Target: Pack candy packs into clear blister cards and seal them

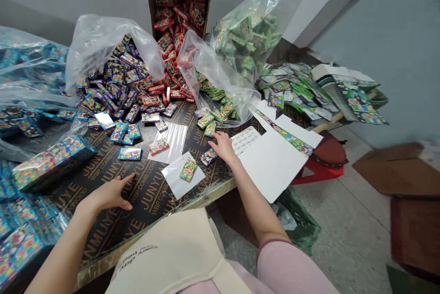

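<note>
My left hand [110, 195] hovers low over or rests on the dark printed board [151, 193], fingers and thumb apart, with nothing in it. Beyond it lies a blue packet [129, 154]. My right hand [224, 146] reaches to the board's right part with its fingers apart. Its fingertips are at a small purple packet [208, 157]; whether they touch it I cannot tell. Just past them is a green packet [210, 129]. Between my hands, another green packet [189, 169] lies on a clear plastic sleeve [172, 179], and a red packet [158, 147] lies on a second sleeve [180, 136].
Heaps of purple packets [117, 74] and red packets [168, 69] spill from a bag and a carton. Green packets fill a clear bag [247, 37]. An unfolded white carton sheet [271, 161] overhangs the right edge. Filled display boxes [51, 161] stand left.
</note>
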A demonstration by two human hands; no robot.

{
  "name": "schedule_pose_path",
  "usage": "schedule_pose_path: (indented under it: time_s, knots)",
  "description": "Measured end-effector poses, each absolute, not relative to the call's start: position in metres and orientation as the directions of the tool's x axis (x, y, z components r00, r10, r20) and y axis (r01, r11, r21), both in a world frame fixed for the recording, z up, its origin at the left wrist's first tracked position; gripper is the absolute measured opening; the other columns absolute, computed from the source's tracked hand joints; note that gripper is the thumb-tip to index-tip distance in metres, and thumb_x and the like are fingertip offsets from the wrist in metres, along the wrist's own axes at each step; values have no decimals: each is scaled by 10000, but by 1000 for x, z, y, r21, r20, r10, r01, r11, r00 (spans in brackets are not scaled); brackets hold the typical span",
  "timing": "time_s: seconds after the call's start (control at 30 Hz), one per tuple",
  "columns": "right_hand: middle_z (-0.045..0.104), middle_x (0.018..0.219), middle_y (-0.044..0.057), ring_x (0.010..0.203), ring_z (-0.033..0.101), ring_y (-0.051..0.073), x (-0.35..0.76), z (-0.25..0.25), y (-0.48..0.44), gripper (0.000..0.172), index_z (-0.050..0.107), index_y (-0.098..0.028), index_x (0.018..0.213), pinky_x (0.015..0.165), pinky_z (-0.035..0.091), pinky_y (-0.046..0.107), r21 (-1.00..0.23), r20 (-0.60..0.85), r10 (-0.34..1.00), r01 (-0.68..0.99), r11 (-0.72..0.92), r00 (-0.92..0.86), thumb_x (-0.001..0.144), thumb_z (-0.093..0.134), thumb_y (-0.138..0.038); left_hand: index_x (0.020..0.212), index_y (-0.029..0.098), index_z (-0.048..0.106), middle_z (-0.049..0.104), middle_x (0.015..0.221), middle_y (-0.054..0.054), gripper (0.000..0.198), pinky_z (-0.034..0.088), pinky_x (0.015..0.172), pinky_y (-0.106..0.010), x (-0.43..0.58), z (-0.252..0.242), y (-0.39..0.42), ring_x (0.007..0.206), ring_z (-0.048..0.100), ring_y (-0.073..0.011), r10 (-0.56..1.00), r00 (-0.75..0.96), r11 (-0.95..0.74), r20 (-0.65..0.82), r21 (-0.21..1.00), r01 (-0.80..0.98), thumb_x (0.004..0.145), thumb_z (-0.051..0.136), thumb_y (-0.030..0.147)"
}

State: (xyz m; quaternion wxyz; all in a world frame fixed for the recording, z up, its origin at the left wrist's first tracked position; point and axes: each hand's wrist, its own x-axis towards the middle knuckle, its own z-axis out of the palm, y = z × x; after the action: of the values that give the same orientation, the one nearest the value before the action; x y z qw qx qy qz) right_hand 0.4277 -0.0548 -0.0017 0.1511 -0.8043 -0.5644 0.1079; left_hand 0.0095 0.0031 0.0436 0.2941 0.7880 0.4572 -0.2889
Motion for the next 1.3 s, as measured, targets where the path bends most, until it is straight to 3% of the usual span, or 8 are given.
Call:
schedule_pose_path:
  time_s: [0.23, 0.37, 0.53, 0.67, 0.8, 0.93, 1.1, 1.3]
  knots:
    - [588, 1195, 167, 1112, 497, 302, 484, 8, -46, 301, 642, -147, 1076, 908, 395, 438, -409, 233, 805, 806, -428, 546, 828, 543, -287, 1474, 163, 238, 243, 1474, -330, 1153, 218, 1025, -634, 24, -4, -54, 1358, 223, -507, 815, 369, -468, -446, -132, 874, 543, 726, 635]
    - [643, 1076, 155, 1043, 538, 277, 510, 19, -46, 268, 647, -124, 1012, 937, 391, 417, -432, 319, 781, 815, -385, 538, 839, 482, -245, 1461, 171, 289, 155, 1537, -245, 874, 154, 1092, -582, 22, -37, -81, 1426, 107, -402, 898, 425, -435, -110, -98, 895, 769, 530, 648]
    - [664, 1014, 132, 1006, 569, 257, 471, 14, 0, 243, 659, -146, 949, 929, 416, 399, -468, 416, 850, 877, -106, 324, 851, 469, -259, 1442, 237, 344, 205, 1544, -176, 727, 152, 1105, -578, 18, -48, -88, 1421, 174, -369, 905, 423, -423, 40, 11, 906, 835, 459, 622]
    - [606, 1175, 165, 1141, 519, 281, 404, 5, 59, 285, 652, -145, 1049, 969, 392, 436, -433, 272, 959, 900, 43, 85, 855, 506, -293, 1453, 281, 306, 234, 1542, -142, 731, 182, 1102, -571, 19, -42, -85, 1408, 224, -361, 909, 411, -415, 64, 60, 908, 834, 440, 646]
    - [431, 1404, 213, 1280, 412, 357, 344, 8, 96, 478, 512, -180, 1300, 968, 352, 548, -295, -131, 990, 952, -83, 46, 876, 520, -401, 1458, 298, 288, 238, 1544, -120, 733, 191, 1107, -551, 21, -39, -81, 1409, 229, -345, 909, 412, -416, 63, 102, 904, 832, 456, 639]
    - [634, 1183, 175, 1086, 588, 329, 316, 20, 94, 537, 469, -248, 1341, 891, 412, 515, -271, -289, 952, 945, -181, 100, 885, 471, -533, 1435, 253, 361, 236, 1541, -144, 692, 163, 1112, -561, 21, -41, -89, 1417, 205, -346, 923, 378, -384, 70, 145, 912, 847, 453, 607]
    - [693, 1109, 40, 1079, 599, 214, 366, 33, 67, 443, 574, -312, 1233, 956, 386, 347, -373, -31, 974, 902, -218, 223, 853, 539, -537, 1412, 197, 398, 245, 1536, -156, 626, 154, 1095, -606, 19, -56, -85, 1425, 166, -344, 945, 321, -327, 66, 244, 913, 894, 362, 546]
    - [688, 1051, 115, 994, 602, 216, 528, 39, -20, 367, 672, -144, 1018, 903, 426, 332, -482, 297, 732, 758, -440, 613, 919, 370, -328, 1321, 195, 480, 395, 1433, -203, 474, 270, 1023, -646, 63, -39, -62, 1338, 355, -361, 926, 322, -377, 199, 418, 826, 913, 408, 426]
